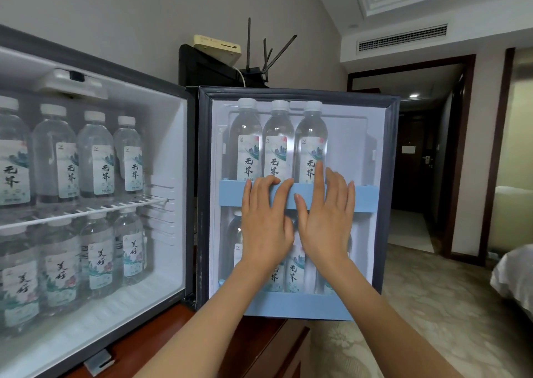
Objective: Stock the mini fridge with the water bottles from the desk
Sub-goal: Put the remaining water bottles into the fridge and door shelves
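The mini fridge (184, 158) stands open on a wooden desk (202, 331). Its wire shelf (86, 212) carries several water bottles (96, 155), and several more (95, 256) stand on the floor below. In the open door (383, 152), three bottles (278, 141) stand behind the upper blue rail (366, 199); more bottles (292, 268) sit in the lower blue rack (288, 305), partly hidden by my hands. My left hand (265, 222) lies with its fingers over the upper rail. My right hand (326, 219) is flat on the rail, its index finger touching the right bottle's label.
A black router with antennas (259, 69) and a cream box (217, 49) sit behind the fridge. To the right, patterned carpet (418, 305) leads to a dark hallway doorway (415, 147). White bedding (516, 274) shows at the right edge.
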Motion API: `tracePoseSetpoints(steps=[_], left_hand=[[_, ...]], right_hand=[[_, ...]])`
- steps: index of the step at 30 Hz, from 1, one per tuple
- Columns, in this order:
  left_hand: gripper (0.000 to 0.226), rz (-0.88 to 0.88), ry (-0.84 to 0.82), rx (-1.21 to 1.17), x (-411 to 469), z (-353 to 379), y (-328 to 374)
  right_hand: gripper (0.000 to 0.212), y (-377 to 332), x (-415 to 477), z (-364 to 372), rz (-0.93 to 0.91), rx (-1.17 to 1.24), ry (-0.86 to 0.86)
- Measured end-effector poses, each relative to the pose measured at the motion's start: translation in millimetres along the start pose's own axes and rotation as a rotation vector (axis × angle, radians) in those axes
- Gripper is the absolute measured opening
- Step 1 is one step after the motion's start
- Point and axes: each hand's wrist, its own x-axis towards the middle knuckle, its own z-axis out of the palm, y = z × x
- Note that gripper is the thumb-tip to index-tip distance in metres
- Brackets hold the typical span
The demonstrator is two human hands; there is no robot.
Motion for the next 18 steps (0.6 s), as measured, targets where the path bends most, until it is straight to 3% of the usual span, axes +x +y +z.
tracePoseSetpoints(steps=[6,13,18], left_hand=[[0.05,-0.016,-0.06,-0.036,0,-8,4],[0.052,0.035,-0.259,-0.15,-31,-49,-17],[0.063,-0.052,-0.427,-0.097,-99,-113,-66]], right_hand=[[0.059,-7,-20,-6,0.039,0.057,-0.067],[0.053,-40,-42,-21,0.044,0.407,-0.131],[0.046,-96,-75,-33,-0.009,0.695,-0.355]])
